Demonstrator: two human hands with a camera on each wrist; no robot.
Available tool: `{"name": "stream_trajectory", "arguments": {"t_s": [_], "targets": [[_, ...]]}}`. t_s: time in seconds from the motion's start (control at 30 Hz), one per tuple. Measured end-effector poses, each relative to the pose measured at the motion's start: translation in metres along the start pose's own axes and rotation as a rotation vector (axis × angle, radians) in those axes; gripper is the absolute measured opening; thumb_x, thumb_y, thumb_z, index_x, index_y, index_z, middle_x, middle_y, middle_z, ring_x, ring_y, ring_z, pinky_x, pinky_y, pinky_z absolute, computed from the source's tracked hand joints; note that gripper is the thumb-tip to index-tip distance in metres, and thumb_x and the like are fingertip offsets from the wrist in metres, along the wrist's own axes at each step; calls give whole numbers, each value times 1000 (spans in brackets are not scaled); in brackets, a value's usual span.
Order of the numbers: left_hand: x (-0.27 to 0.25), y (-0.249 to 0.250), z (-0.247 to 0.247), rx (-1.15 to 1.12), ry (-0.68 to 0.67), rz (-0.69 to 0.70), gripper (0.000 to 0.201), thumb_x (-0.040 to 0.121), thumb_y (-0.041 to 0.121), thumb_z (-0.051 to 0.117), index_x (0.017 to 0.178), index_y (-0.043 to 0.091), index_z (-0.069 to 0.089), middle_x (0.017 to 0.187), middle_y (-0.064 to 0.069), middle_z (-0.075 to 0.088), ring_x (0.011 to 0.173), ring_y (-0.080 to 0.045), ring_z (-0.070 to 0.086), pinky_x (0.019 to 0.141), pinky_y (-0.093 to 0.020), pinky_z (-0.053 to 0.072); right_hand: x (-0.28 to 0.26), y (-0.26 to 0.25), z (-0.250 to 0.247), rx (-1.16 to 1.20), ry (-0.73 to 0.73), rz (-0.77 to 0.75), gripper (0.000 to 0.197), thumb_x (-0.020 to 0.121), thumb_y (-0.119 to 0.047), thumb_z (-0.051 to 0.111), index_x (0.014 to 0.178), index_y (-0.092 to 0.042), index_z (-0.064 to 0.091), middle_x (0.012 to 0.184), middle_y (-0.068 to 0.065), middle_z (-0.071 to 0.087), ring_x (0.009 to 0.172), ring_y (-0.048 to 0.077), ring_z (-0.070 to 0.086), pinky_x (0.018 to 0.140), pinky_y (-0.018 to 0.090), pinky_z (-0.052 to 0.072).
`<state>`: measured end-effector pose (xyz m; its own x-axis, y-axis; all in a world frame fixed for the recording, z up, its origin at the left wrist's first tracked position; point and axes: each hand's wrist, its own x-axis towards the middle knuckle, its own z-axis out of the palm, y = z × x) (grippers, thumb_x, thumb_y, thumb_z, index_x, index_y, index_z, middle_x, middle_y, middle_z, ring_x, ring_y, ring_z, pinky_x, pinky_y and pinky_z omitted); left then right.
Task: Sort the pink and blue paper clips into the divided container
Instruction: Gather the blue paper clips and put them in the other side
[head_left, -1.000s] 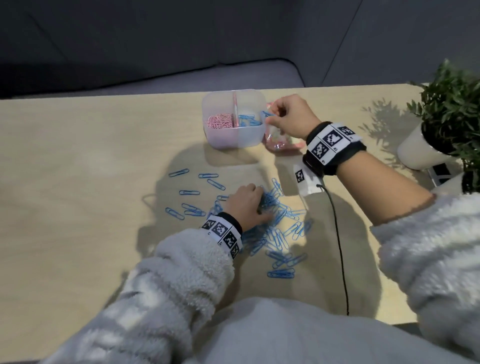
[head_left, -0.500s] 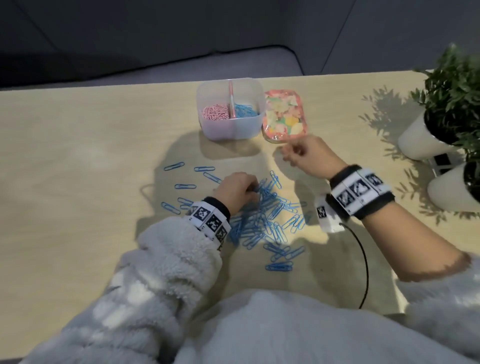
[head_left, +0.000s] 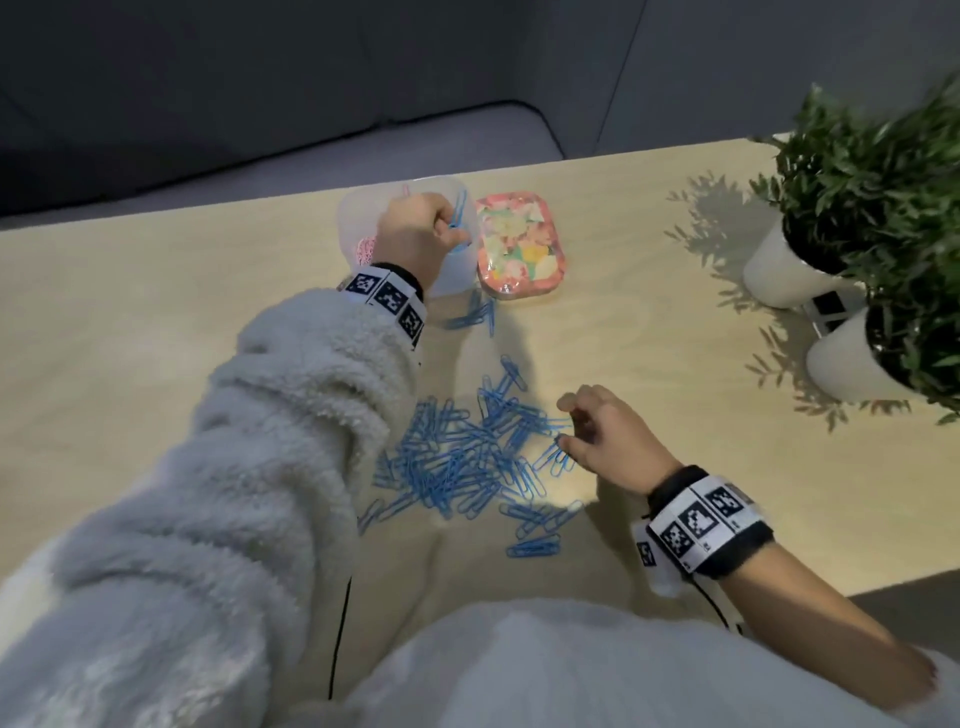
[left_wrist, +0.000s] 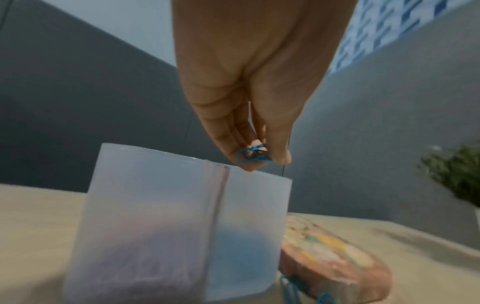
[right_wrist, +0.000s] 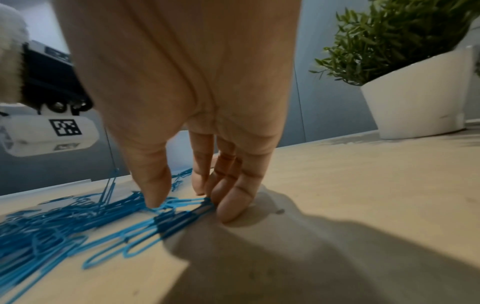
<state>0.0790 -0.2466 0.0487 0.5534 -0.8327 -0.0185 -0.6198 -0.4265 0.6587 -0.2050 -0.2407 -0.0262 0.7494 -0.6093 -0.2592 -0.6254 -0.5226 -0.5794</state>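
Head view: the left hand (head_left: 415, 234) hangs over the divided container (head_left: 353, 218) at 12 o'clock on the counter (head_left: 156, 312), its fingertips pinching a few blue paper clips (head_left: 457, 210) above the right-hand compartment. Pink paper clips (head_left: 365, 248) lie in the left compartment. Just beside the container at 3 o'clock sits a floral tin (head_left: 519, 244). The right hand (head_left: 608, 436) is down at the 3 o'clock edge of the heap of blue clips (head_left: 457, 457), fingers narrowly parted, thumb and fingertips (right_wrist: 155, 197) touching clips on the counter. Potted plants (head_left: 852, 218) stand at 2 o'clock.
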Motion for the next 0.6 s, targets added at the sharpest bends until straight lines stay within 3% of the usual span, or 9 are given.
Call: {"name": "stream_trajectory", "arguments": {"t_s": [0.07, 0.17, 0.27, 0.33, 0.37, 0.47, 0.53, 0.6], "targets": [[6, 2, 2, 74, -36, -7, 12, 78, 19, 65, 73, 11, 58, 71, -5, 52, 69, -20, 47, 67, -27, 37, -1, 0, 2, 0, 6, 6, 37, 76, -15, 69, 110, -9, 58, 90, -1, 44, 91, 26, 53, 80, 25, 36], [8, 3, 7, 203, -66, -8, 24, 82, 24, 62, 87, 0, 61, 89, -26, 59, 86, -35, 55, 74, -37, 39, -3, 0, 2, 28, -12, 23, 42, 74, -16, 73, 113, -9, 57, 92, 0, 44, 92, 27, 52, 85, 32, 42], [0, 2, 7, 224, 48, 114, 23, 86, 15, 54, 101, -1, 63, 102, -22, 65, 99, -35, 55, 84, -34, 38, -5, -1, 1, 96, -43, 50, 52, 68, -18, 79, 114, -8, 56, 91, 0, 43, 87, 23, 51, 85, 39, 47], [-12, -1, 10, 260, 136, 276, 19, 86, 9, 46, 91, 3, 64, 94, -17, 64, 91, -32, 55, 79, -30, 39, -6, -1, 2, 131, -47, 71, 56, 66, -19, 81, 115, -10, 56, 87, -3, 41, 80, 19, 50, 83, 39, 48], [-19, -3, 14, 271, 117, 318, 19, 87, 9, 45, 87, 5, 64, 92, -14, 64, 85, -28, 55, 75, -29, 42, -6, -1, 2, 137, -46, 78, 56, 66, -19, 81, 115, -10, 55, 86, -4, 41, 78, 18, 49, 83, 40, 49], [-41, -12, 34, 354, -122, 322, 21, 91, 16, 46, 102, 7, 62, 100, -12, 62, 89, -28, 58, 79, -38, 51, -6, -3, 3, 133, -28, 79, 55, 66, -16, 81, 114, -9, 55, 88, -1, 42, 74, 17, 49, 81, 40, 50], [-52, -17, 47, 404, -286, 266, 35, 92, 20, 46, 125, 8, 51, 120, -16, 54, 107, -31, 53, 90, -40, 45, -6, -4, 4, 126, -16, 68, 52, 68, -15, 79, 114, -8, 56, 89, 0, 43, 74, 17, 49, 81, 38, 49], [-60, -20, 56, 453, -377, 247, 48, 93, 25, 44, 137, 9, 36, 139, -15, 41, 121, -33, 43, 101, -40, 36, -6, -4, 5, 120, -8, 60, 50, 70, -15, 78, 114, -8, 55, 90, 0, 44, 71, 17, 50, 79, 37, 50]]}}
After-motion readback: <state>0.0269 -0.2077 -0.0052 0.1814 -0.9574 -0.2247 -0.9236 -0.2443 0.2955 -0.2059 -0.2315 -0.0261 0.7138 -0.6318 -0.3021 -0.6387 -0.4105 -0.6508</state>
